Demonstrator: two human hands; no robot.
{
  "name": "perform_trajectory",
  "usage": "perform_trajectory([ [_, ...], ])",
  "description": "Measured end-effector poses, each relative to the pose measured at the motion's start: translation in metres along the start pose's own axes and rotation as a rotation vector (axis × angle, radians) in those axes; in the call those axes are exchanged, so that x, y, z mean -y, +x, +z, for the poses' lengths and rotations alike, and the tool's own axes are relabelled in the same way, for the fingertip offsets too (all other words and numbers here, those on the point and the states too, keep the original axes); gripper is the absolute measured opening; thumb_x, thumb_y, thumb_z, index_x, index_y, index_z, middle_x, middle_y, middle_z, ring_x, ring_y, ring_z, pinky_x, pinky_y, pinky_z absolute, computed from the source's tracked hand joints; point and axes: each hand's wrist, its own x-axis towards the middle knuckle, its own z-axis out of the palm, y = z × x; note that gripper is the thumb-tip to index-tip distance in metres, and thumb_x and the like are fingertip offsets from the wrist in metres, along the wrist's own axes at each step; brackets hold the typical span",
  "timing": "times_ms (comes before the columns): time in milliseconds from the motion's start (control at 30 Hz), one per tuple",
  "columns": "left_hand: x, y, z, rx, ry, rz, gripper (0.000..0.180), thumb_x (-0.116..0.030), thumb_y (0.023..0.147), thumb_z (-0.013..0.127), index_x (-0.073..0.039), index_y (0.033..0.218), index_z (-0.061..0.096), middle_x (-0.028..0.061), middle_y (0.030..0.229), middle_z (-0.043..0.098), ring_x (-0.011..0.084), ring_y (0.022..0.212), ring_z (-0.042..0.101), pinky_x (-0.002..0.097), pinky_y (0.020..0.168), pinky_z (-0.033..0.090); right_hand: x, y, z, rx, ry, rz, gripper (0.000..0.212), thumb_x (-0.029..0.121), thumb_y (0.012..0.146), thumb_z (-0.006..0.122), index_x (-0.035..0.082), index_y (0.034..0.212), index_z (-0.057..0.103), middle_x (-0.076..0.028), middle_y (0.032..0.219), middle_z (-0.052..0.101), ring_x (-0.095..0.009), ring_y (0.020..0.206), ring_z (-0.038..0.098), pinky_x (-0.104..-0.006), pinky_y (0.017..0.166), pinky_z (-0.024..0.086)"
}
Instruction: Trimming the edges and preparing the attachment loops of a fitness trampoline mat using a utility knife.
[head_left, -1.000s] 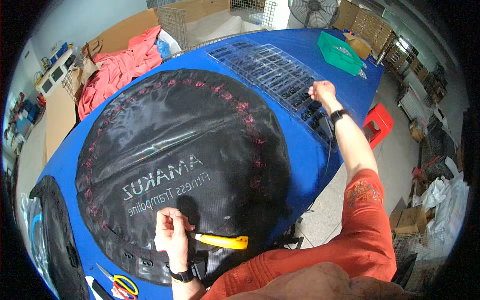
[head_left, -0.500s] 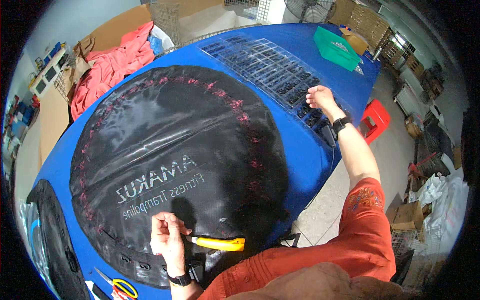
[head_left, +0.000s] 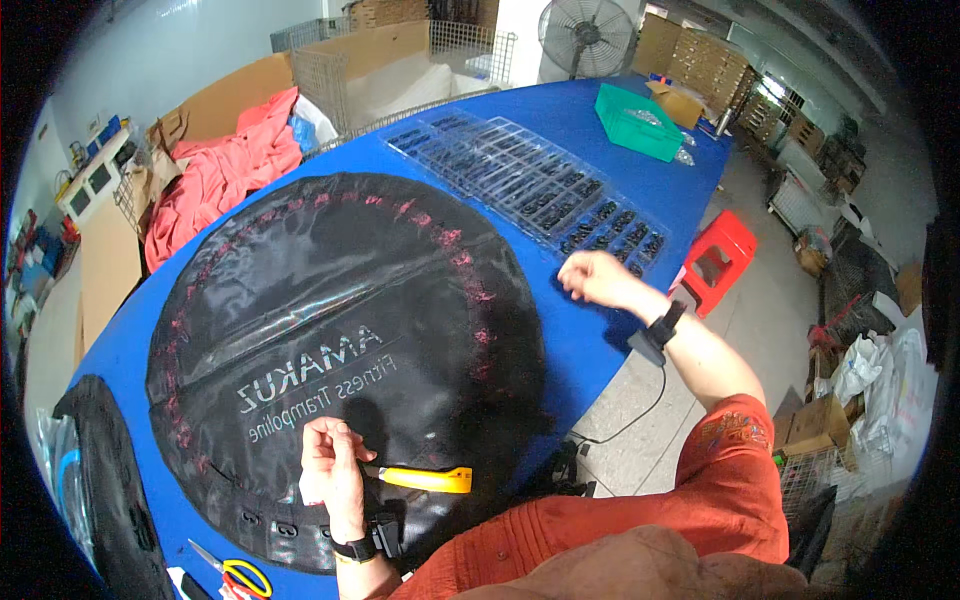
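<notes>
A round black mat (head_left: 300,300) with white lettering and a ring of reddish marks lies on the blue table. Over its near part is my left hand (head_left: 335,470), fingers curled, thumb and fingertips together. A yellow-handled knife (head_left: 428,480) lies across the mat, its metal end close to those fingertips; whether they touch cannot be made out. My right hand (head_left: 600,280) is above the blue cloth between the mat and the clear compartment boxes (head_left: 545,185), which hold small black parts. Its fingers are bent together, and anything between them is too small to see.
Yellow-and-red scissors (head_left: 240,575) lie at the near left, beside another black mat (head_left: 110,480). A green bin (head_left: 635,125) stands at the far right of the table. A red stool (head_left: 720,265) is on the floor to the right, and a large fan (head_left: 585,38) stands behind.
My right hand has moved from above the compartment boxes toward me and to the left. My left hand has hardly moved. The view has shifted slightly.
</notes>
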Motion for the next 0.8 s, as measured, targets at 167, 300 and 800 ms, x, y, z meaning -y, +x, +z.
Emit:
perform_trajectory([
  [167,-0.009,-0.003,0.004,0.036,-0.074,0.025,0.009,-0.013,0.108,0.063,-0.005,0.107,0.059,0.0038,0.082,0.063,0.0083,0.062,0.06,0.0267,0.06,0.06,0.012,-0.045,0.022,0.041,-0.626,-0.07,0.024,0.032,0.095,0.068,0.009,0.101,0.074,-0.017,0.098,0.077,-0.036,0.095,0.074,-0.0491,0.083,0.057],
  [300,-0.051,-0.018,0.016,0.095,-0.053,0.021,0.007,-0.01,0.107,0.063,-0.004,0.107,0.059,0.0044,0.082,0.065,0.0093,0.061,0.061,0.0256,0.058,0.058,-0.007,-0.046,0.015,0.127,-0.753,0.045,0.031,0.038,0.092,0.076,0.008,0.096,0.073,-0.015,0.089,0.076,-0.033,0.085,0.073,-0.0469,0.076,0.055],
  [800,-0.171,-0.084,-0.009,0.107,0.307,0.853,0.022,0.006,0.072,0.075,-0.004,0.092,0.07,0.0105,0.081,0.076,0.0242,0.067,0.075,0.0329,0.06,0.059,-0.036,0.004,0.011,0.634,-0.547,0.632,0.066,0.041,0.065,0.102,-0.005,0.097,0.068,-0.015,0.087,0.068,-0.03,0.071,0.067,-0.0432,0.067,0.06],
])
